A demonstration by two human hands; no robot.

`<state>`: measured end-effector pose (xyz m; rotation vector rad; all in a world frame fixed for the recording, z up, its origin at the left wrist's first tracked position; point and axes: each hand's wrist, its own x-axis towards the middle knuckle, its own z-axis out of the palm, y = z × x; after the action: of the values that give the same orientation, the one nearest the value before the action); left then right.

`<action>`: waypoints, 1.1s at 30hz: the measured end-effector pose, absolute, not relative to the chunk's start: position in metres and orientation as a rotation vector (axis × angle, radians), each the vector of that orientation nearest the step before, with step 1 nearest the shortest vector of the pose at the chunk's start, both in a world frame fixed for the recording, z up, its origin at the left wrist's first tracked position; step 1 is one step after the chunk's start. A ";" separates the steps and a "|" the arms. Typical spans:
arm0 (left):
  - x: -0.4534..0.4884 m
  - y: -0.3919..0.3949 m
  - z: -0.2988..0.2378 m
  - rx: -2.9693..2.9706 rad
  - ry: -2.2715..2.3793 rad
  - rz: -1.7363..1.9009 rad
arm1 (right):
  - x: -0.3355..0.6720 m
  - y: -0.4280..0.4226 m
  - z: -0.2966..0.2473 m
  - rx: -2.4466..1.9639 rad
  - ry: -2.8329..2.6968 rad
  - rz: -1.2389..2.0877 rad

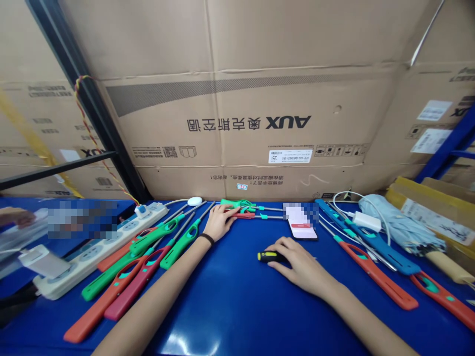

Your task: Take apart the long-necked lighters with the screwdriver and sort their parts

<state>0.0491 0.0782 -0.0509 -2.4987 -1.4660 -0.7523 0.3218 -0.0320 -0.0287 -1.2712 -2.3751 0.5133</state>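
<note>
At the back of the blue table, my left hand [220, 221] lies with its fingers over the handle of an orange long-necked gas lighter [245, 215]; its palm side is hidden. Just behind this is a green gas lighter [237, 203], its metal tube pointing right. My right hand [297, 262] is closed from above on a black and yellow screwdriver [267, 256]. The handle's end sticks out on the left, and a bit of shaft shows on the right. Beyond the right hand lies a phone [301, 225] with a lit screen.
Several green and red lighters [138, 279] lie left, beside a white power strip [129, 228] with a plugged-in charger [44, 261]. On the right are orange and blue lighters [378, 274], a white adapter [366, 222] and a folded umbrella [399, 220]. Cardboard [237, 99] stands behind. Another person's hand [15, 216] shows far left.
</note>
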 end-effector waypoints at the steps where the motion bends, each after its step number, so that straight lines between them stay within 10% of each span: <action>1: 0.052 0.078 -0.048 -2.457 -1.501 -0.745 | 0.313 -0.031 -0.029 -1.236 -2.387 0.492; 19: -0.008 -0.039 -0.014 -2.136 -1.935 -0.001 | 0.308 -0.013 -0.033 -1.178 -2.373 0.484; 33: 0.062 -0.120 -0.019 -2.994 -1.353 -0.281 | 0.323 -0.006 -0.017 -1.377 -2.148 0.367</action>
<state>0.0620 -0.1199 -0.0194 -2.9938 -1.3525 -0.2807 0.3227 -0.0062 -0.0169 -1.3772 -2.1475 0.3665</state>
